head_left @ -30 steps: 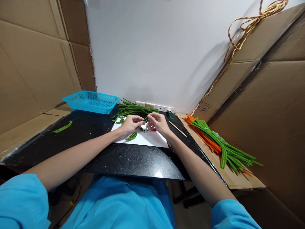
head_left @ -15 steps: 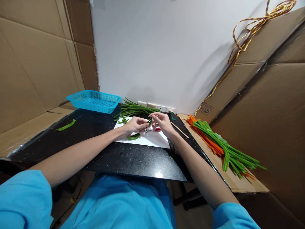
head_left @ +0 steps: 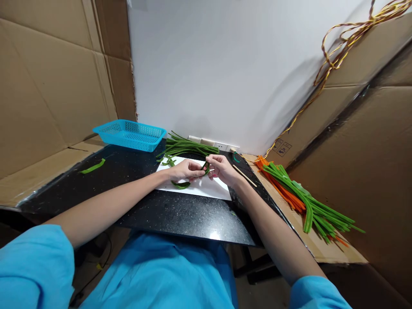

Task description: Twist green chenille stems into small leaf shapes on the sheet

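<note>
Green pipe cleaner [head_left: 205, 167], pinched between the fingers of both the left hand [head_left: 186, 170] and right hand [head_left: 222, 168] above the white sheet [head_left: 212, 189] mid-worktop, wants a tight pinch close to the bend.

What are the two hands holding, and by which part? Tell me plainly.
Both hands, left hand and right hand, pinch one short bent green pipe cleaner between their fingertips, one at each end, above the white sheet.

You can read no words anywhere; only small printed handling symbols show on the cardboard box [head_left: 283, 148] by the wall, too tiny to decipher.
</note>
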`<action>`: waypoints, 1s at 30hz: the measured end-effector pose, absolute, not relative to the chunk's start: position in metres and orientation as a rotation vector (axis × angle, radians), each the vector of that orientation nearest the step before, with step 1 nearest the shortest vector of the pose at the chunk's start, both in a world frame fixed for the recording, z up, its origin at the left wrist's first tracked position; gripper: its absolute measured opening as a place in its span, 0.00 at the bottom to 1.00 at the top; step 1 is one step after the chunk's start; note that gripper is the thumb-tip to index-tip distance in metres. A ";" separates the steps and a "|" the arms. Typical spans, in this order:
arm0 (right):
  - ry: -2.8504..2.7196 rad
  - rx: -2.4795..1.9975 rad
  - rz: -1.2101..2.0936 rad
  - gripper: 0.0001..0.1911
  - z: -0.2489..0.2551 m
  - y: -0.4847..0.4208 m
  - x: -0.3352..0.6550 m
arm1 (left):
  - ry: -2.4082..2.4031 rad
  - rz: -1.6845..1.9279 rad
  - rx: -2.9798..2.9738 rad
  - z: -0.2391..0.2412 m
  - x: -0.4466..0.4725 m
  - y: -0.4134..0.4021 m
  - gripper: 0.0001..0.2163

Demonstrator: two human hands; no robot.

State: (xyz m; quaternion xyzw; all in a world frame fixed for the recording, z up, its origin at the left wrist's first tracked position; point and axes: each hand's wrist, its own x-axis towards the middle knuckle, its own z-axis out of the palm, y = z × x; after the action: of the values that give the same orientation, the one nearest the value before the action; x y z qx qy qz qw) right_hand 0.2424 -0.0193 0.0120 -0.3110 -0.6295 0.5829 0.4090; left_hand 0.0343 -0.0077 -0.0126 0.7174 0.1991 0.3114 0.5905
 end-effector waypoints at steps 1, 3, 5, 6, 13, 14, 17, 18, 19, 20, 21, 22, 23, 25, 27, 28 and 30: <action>-1.558 -0.788 1.501 0.23 0.013 -0.020 0.242 | 0.473 0.746 1.663 -0.014 0.034 -0.007 0.25; -1.499 -0.789 1.543 0.21 0.014 -0.020 0.242 | 0.500 0.792 1.643 -0.016 0.034 -0.007 0.24; -1.459 -0.777 1.555 0.19 0.014 -0.021 0.242 | 0.514 0.815 1.632 -0.017 0.034 -0.007 0.25; -1.449 -0.771 1.558 0.18 0.014 -0.021 0.242 | 0.512 0.815 1.634 -0.017 0.034 -0.006 0.25; -1.483 -0.782 1.500 0.15 0.016 -0.022 0.242 | 0.546 0.895 1.530 -0.017 0.036 -0.007 0.26; -1.480 -0.785 1.479 0.15 0.016 -0.022 0.241 | 0.562 0.921 1.495 -0.018 0.037 -0.007 0.26; -1.469 -0.813 1.405 0.15 0.013 -0.019 0.241 | 0.609 1.000 1.401 -0.020 0.038 -0.005 0.29; -1.474 -0.825 1.369 0.15 0.012 -0.018 0.241 | 0.626 1.022 1.385 -0.020 0.038 -0.005 0.30; -1.487 -0.835 1.324 0.15 0.011 -0.017 0.240 | 0.643 1.037 1.383 -0.021 0.038 -0.004 0.30; -1.505 -0.843 1.275 0.15 0.009 -0.016 0.240 | 0.661 1.047 1.392 -0.022 0.038 -0.003 0.29; -1.526 -0.847 1.228 0.15 0.008 -0.016 0.240 | 0.676 1.046 1.413 -0.022 0.038 -0.003 0.27; -1.547 -0.849 1.189 0.16 0.008 -0.015 0.239 | 0.685 1.035 1.441 -0.022 0.038 -0.003 0.26; -1.565 -0.851 1.159 0.16 0.007 -0.015 0.239 | 0.688 1.021 1.467 -0.022 0.038 -0.003 0.24; -1.601 -0.854 1.132 0.15 0.007 -0.016 0.239 | 0.679 1.001 1.495 -0.020 0.037 -0.004 0.21; -1.626 -0.836 1.134 0.14 0.007 -0.017 0.239 | 0.665 0.995 1.502 -0.018 0.037 -0.006 0.20; -1.635 -0.817 1.144 0.15 0.007 -0.017 0.239 | 0.660 0.994 1.503 -0.017 0.036 -0.007 0.20; -1.649 -0.777 1.170 0.17 0.008 -0.018 0.241 | 0.638 0.973 1.500 -0.015 0.035 -0.008 0.21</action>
State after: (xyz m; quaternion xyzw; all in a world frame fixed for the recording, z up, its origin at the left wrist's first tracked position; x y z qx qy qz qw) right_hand 0.2407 -0.0180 0.0082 -0.3167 -0.6727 0.4771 0.4686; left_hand 0.0355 -0.0081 -0.0147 0.6424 0.2731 0.4166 0.5824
